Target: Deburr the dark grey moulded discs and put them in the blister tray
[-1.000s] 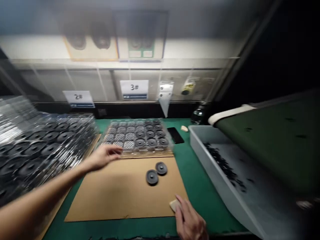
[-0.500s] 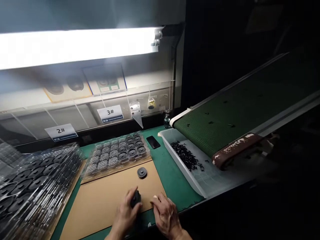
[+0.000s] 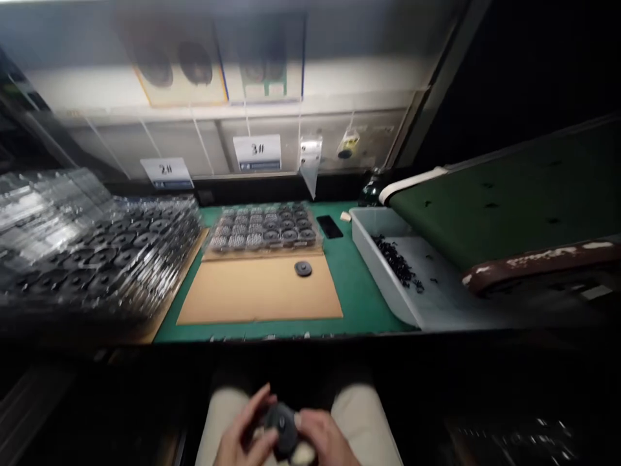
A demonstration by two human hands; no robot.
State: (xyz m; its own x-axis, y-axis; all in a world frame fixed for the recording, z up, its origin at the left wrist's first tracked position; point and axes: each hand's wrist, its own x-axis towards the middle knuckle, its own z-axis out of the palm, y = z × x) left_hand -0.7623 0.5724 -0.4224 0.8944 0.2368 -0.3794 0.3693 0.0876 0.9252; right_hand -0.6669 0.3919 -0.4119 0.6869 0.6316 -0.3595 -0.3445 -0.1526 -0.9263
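Over the lap, below the bench edge, a dark round disc part with a small raised centre (image 3: 283,427) is held up between both hands. My left hand (image 3: 247,433) grips it from the left, thumb across its face and fingers behind. Against its right edge press the closed fingers of my right hand (image 3: 323,437), which has pale covers on its fingertips. Motion blurs both hands. A similar disc (image 3: 303,268) lies alone on the brown cardboard sheet (image 3: 252,294). Behind it, a clear plastic tray (image 3: 230,241) holds more discs in its right-hand pockets.
Stacked clear trays of discs (image 3: 121,259) stand at left. On the green bench lies a black phone (image 3: 330,226). At right, a pale bin (image 3: 383,291) holds small black pieces (image 3: 395,262) under the end of a green conveyor belt (image 3: 485,220).
Both hands have moved from the cardboard's front edge down over the lap, carrying the disc. My right hand, apart from the disc before, now touches it. The view has tilted down and turned left.
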